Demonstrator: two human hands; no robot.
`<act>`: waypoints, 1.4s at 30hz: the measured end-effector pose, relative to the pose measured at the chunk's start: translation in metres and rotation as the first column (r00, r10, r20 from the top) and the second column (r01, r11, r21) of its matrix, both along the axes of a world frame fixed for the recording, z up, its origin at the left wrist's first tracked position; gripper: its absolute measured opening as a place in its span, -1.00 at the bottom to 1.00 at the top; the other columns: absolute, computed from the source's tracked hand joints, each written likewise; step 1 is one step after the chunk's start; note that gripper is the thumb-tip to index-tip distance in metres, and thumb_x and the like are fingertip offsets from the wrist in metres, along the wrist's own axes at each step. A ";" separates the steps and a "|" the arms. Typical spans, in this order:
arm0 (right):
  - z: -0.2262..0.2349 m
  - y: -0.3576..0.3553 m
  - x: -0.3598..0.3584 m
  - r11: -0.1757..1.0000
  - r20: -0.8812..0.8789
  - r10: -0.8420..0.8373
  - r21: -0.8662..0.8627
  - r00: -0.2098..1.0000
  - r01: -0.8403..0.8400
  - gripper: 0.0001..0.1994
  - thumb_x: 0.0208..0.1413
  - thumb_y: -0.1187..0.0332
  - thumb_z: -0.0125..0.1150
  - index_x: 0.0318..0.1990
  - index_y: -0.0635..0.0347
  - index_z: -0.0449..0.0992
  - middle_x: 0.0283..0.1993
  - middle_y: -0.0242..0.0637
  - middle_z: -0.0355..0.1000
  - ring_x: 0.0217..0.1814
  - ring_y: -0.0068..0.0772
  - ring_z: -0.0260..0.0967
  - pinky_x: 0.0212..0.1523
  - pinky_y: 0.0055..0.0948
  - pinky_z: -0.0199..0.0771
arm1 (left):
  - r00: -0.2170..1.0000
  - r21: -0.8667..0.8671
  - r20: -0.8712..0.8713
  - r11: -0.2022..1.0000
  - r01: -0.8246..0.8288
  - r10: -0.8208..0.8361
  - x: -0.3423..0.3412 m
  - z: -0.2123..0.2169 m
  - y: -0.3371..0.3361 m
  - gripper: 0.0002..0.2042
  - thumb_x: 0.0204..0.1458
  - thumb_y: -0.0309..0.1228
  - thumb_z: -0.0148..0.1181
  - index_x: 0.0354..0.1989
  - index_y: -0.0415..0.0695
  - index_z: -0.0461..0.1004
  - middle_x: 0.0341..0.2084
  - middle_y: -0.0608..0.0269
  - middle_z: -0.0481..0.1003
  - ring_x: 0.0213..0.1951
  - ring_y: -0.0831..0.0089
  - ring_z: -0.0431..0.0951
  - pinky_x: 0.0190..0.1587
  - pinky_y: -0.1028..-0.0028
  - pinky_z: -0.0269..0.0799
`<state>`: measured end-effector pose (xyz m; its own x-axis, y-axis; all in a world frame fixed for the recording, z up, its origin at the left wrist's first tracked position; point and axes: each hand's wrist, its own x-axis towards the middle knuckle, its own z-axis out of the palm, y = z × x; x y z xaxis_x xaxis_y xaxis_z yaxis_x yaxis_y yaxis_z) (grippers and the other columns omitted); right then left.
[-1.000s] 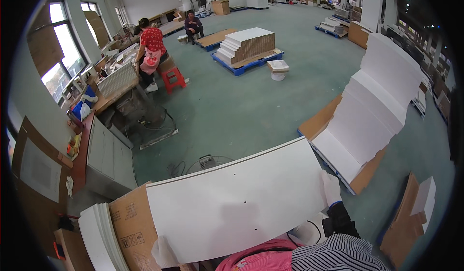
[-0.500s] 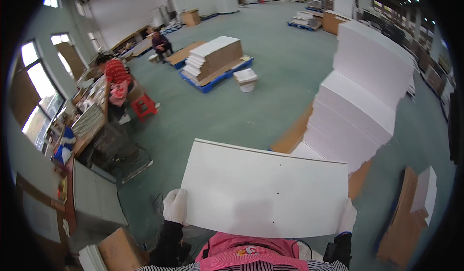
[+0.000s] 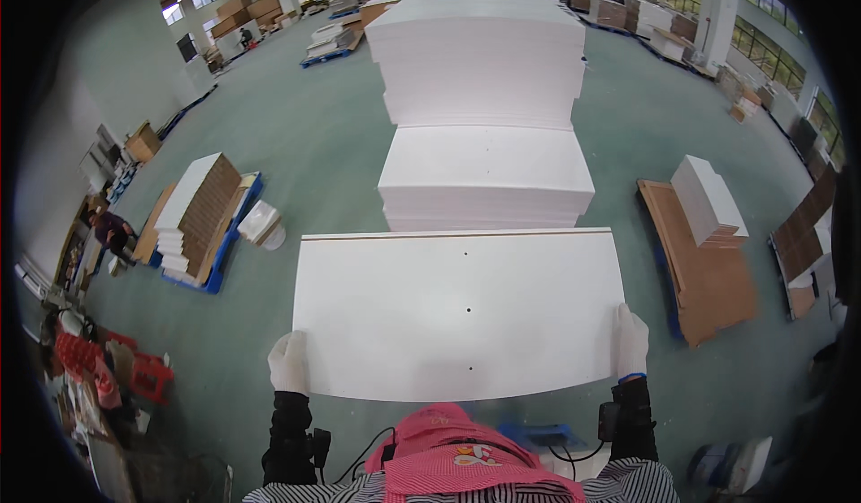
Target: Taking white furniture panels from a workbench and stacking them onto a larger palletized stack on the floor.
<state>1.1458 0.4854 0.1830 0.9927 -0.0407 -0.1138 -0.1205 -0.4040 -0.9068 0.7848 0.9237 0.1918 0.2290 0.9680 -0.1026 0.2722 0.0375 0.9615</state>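
Note:
A wide white panel (image 3: 386, 324) is held level in front of me, with a groove along its far edge and three small dark holes near its middle. My left hand (image 3: 289, 361), in a white glove, grips its left edge. At the right edge my right hand (image 3: 631, 342), gloved too, is closed round the panel. The fingertips of both hands are hidden beneath it. Just beyond the panel rises a stepped stack of white panels (image 3: 484, 158), low in front and tall behind; the held panel covers the stack's near lower part.
Left stands a blue pallet (image 3: 215, 274) of panels beside a white bucket (image 3: 269, 232). A brown board stack (image 3: 708, 288) with white panels lies on the right. Two people sit far left, one by a red stool (image 3: 149, 377). A wall (image 3: 108, 64) runs along the left.
My view has swung right, bringing the white stack from the right side to straight ahead. Both hands have kept their hold, and the panel has turned along with me.

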 end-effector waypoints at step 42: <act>0.023 0.178 0.429 0.677 0.210 0.207 -0.736 0.956 0.015 -0.54 0.10 0.00 0.04 -0.06 0.20 0.51 0.02 0.01 0.38 0.06 0.03 0.36 0.05 -0.16 0.37 | 0.600 0.606 -0.769 0.553 0.572 0.222 0.473 -0.037 0.247 -0.52 0.05 -0.05 0.03 -0.06 -0.24 0.46 -0.18 -0.15 0.50 -0.05 0.02 0.49 -0.01 0.25 0.33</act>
